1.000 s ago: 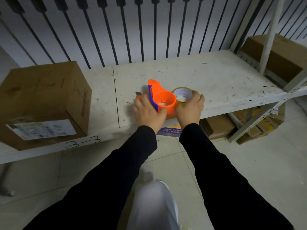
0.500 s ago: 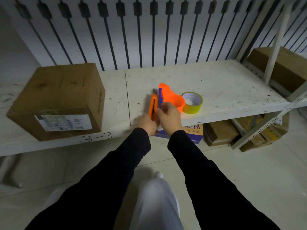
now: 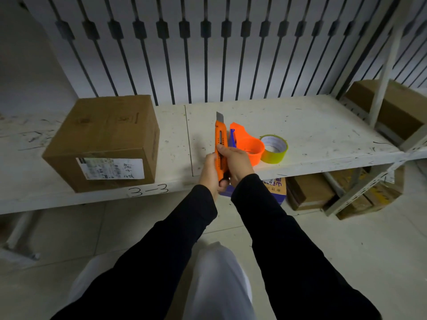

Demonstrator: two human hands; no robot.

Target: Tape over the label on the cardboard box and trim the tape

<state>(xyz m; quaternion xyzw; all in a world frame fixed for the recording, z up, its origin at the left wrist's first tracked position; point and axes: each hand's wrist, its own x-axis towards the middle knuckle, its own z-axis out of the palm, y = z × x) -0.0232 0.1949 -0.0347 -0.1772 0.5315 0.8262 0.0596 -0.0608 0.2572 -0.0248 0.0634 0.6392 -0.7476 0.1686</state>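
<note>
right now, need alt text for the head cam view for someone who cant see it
Both hands, left hand and right hand, hold an orange utility knife with its blade out, above a white shelf. A labelled cardboard box sits left; an orange tape dispenser and tape roll sit right.

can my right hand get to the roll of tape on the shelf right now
Probably not at once: the right hand is wrapped around the knife, and the orange dispenser sits between it and the tape roll.
</note>
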